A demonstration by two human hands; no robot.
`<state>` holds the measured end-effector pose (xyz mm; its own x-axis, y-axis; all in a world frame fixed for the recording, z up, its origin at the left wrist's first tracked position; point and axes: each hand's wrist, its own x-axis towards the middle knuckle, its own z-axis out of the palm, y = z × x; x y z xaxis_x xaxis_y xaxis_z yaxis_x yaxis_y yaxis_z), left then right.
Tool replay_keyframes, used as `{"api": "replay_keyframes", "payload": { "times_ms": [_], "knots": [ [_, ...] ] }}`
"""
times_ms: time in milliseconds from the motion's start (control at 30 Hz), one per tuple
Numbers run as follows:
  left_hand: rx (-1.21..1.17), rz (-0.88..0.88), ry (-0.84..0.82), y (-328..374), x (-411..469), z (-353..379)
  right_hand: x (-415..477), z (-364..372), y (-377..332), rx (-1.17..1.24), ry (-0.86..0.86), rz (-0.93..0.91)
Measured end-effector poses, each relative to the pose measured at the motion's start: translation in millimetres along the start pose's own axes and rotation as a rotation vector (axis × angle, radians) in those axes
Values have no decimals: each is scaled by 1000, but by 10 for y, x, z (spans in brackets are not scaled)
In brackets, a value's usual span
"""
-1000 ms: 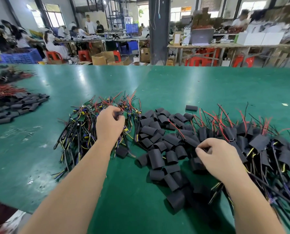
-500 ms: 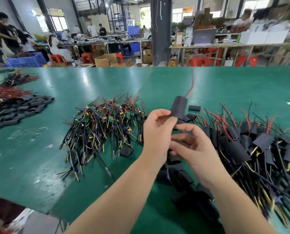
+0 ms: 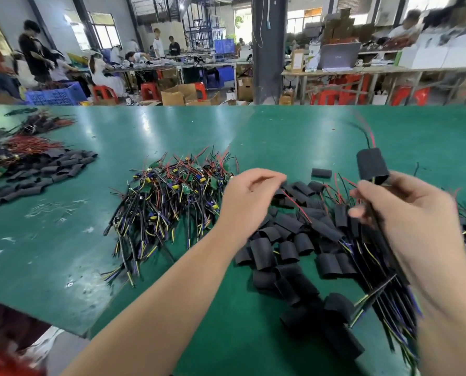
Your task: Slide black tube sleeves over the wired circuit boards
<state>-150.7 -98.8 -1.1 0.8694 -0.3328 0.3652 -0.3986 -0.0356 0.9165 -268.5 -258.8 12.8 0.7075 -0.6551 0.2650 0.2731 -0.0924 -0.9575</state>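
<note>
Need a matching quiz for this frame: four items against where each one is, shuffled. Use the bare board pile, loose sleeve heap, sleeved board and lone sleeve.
1. bare board pile
2. loose sleeve heap
3. sleeved board
4. lone sleeve

A. raised, its wires gripped by the right hand
B. on the green mat, left of the left hand
C. alone on the mat, beyond the heap
D. on the mat, between the two hands

Pairs: 1-B, 2-D, 3-A, 4-C

An electronics assembly factory: green worktables heaped with wired circuit boards, workers at benches behind.
</note>
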Motion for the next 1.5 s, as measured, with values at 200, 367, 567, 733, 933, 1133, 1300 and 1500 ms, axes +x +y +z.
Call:
{"api": "replay_keyframes", "payload": {
  "times_ms": [200,367,567,733,933,1133,1300,1500],
  "knots": [
    [580,-257,96,-595,290,-686,140,-311,28,-924,233,54],
    [1128,-228,-15,-871,493,-797,11,-25,52,-910,127,-185],
    [1442,-260,-339,-986,692,-606,4,-3,388,-1215,-222,-54],
    [1505,-253,-217,-956,735,-508,103,-36,426,-1553,-330,109],
    [556,-367,195,-856,725,-662,122,-138,541,-1539,-188,153],
    [-250,-471,357,-648,692,-731,52,-160,559,-1599,-77,187],
    [-242,-347,297,-543,573,-551,79,-168,688,-1499,76,89],
    [-300,-236,224,-356,426,-377,153,-352,740,-1368,282,94]
  ]
}}
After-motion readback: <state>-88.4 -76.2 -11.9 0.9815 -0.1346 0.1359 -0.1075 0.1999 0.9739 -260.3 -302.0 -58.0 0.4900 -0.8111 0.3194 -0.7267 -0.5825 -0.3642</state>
